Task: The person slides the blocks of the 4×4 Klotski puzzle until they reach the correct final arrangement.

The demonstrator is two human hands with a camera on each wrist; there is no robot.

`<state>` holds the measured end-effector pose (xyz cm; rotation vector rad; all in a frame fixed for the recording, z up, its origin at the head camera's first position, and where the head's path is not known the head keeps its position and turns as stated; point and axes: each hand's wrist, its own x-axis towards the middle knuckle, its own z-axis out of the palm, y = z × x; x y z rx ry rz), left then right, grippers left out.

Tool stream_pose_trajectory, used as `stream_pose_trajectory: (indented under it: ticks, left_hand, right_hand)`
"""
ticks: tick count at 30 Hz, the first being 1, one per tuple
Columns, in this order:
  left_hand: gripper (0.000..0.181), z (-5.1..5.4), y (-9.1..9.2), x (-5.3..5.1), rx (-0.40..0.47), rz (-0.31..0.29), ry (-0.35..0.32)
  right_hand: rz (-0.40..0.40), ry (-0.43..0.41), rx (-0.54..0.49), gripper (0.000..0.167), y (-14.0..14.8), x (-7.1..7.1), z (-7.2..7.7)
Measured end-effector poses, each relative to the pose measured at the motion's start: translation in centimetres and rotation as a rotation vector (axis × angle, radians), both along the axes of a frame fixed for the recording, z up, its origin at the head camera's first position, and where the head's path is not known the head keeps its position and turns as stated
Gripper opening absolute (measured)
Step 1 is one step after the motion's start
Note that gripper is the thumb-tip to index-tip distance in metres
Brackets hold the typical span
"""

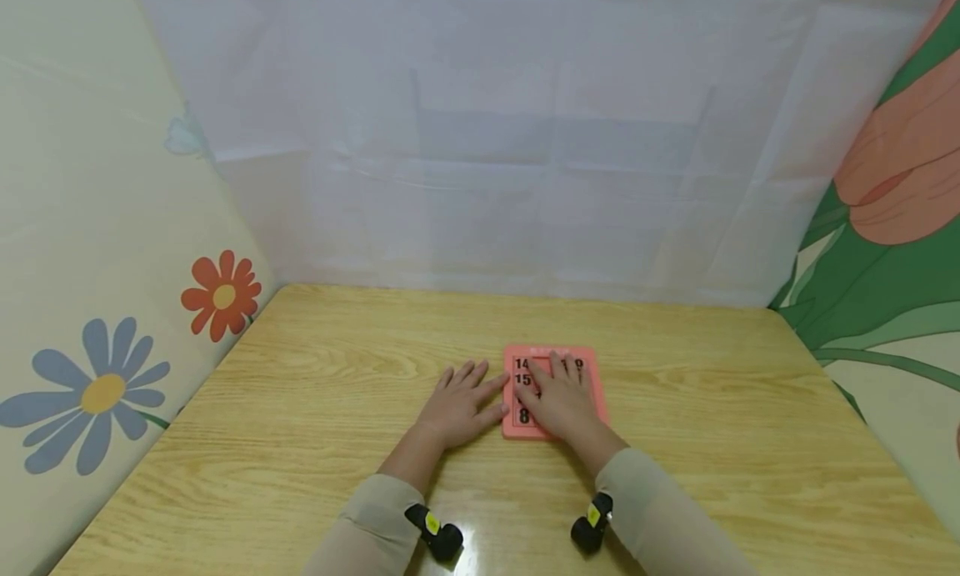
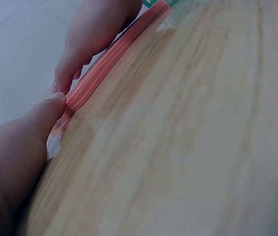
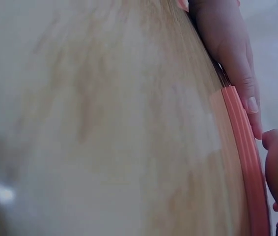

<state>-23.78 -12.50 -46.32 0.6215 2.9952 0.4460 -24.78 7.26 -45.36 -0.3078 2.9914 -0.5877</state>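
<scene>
A pink number sliding puzzle [image 1: 517,432] lies flat on the wooden table, its black numerals 14, 15 and 8 visible at the left side. My left hand [image 1: 455,411] rests beside it with fingers spread, thumb and index finger touching the left edge. Over the tiles lies my right hand [image 1: 567,405], fingers extended and covering much of the middle and right of the board. In the left wrist view, the left thumb [image 2: 53,108] meets the puzzle's pink side. The right wrist view shows the right thumb [image 3: 271,137] above the board; the tile faces are hidden there.
The wood-grain table [image 1: 360,351] stretches out around the puzzle. A white sheet [image 1: 487,142] hangs behind its far edge, with flower-printed cloths at the left [image 1: 97,192] and right [image 1: 885,293]. Black wrist cameras are strapped to both sleeves.
</scene>
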Motion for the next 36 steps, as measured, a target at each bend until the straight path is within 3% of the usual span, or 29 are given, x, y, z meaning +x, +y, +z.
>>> stream_pose_trajectory:
  ticks: [7,18,36]
  left_hand:
    - [0.060,0.0,0.0,0.0,-0.009,0.000,0.000]
    - [0.060,0.0,-0.2,-0.1,-0.010,-0.005,0.005]
    - [0.060,-0.2,0.1,0.0,-0.008,-0.001,-0.005]
  right_hand:
    - [-0.023,0.038,-0.009,0.064,1.7,-0.1,-0.5]
    - [-0.085,0.025,-0.037,0.067,4.1,0.0,-0.5]
    - [-0.081,0.020,-0.041,0.065,4.0,0.1,-0.6]
